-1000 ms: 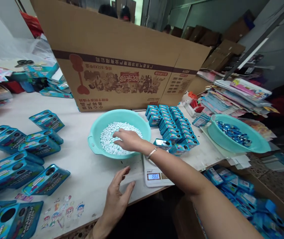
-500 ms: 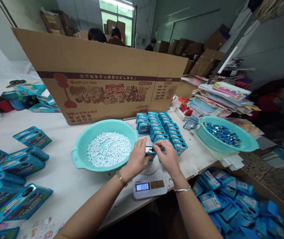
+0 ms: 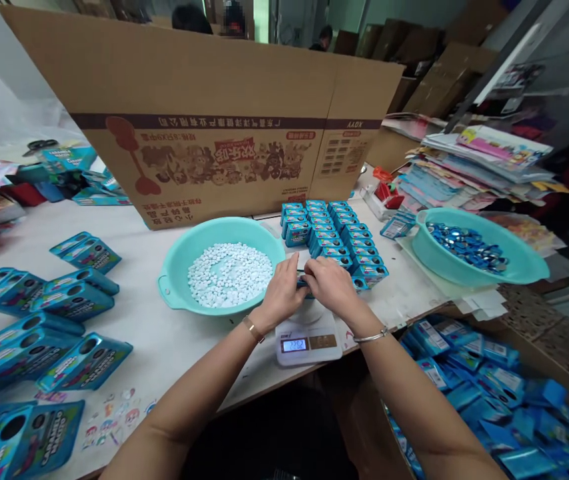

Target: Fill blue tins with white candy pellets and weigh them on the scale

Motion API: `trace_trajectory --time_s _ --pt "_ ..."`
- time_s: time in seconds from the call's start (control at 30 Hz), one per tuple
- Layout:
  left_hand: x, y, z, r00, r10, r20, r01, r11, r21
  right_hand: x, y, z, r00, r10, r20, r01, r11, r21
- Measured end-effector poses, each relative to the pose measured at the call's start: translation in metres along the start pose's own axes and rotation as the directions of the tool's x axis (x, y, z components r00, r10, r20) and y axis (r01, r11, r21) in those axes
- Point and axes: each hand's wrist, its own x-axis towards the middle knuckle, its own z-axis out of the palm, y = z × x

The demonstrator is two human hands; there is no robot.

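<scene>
**A:** Both hands are closed around one small blue tin [image 3: 305, 283], pinched between the left hand [image 3: 281, 291] and the right hand [image 3: 331, 287], right over the white scale [image 3: 308, 333] at the desk's [image 3: 164, 347] front edge. Most of the tin is hidden by the fingers.

**B:** So what worries you?

**A:** The scale sits close to the edge. If she presses down hard while working the tin, I think the scale could tip or slide toward her lap. Pressure from her hands would also falsify the reading on its display [image 3: 294, 345].

**B:** And the teal basin [image 3: 174, 280] just beside her left wrist?

**A:** It is full of small white tablets [image 3: 229, 273]. A jerk of the left elbow could knock the rim and scatter them across the desk.

**B:** The rows of finished tins [image 3: 337, 237] behind her knuckles?

**A:** They stand packed and touching. If the right hand swings back, it could topple a row like dominoes, perhaps toward the second basin [image 3: 524, 273] with the blue pieces.

**B:** Could the tin itself slip?

**A:** Possibly; it is small and glossy, and if open it would spill its tablets.
</scene>
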Motion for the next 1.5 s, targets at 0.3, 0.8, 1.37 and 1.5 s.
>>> trace_trajectory --time_s 0.3,0.8,1.37,1.5 --pt "0.003 0.003 -0.001 0.998 -0.056 0.016 0.056 0.998 -0.02 0.014 0.0 -0.01 0.981 0.089 0.171 -0.095 0.995 0.028" --pt "-0.025 -0.003 -0.032 0.957 -0.032 -0.288 0.018 0.998 -0.052 0.05 -0.025 -0.046 0.995 -0.065 0.077 0.06 0.996 0.072" --pt "-0.089 0.002 -0.065 0.923 -0.133 -0.36 0.111 0.99 -0.081 -0.05 0.038 -0.032 0.888 0.29 -0.358 -0.037 0.82 0.571" --pt "-0.072 0.007 -0.062 0.948 -0.053 -0.314 0.046 0.999 -0.028 -0.104 0.063 0.009 0.793 0.554 -0.254 -0.204 0.635 0.745"
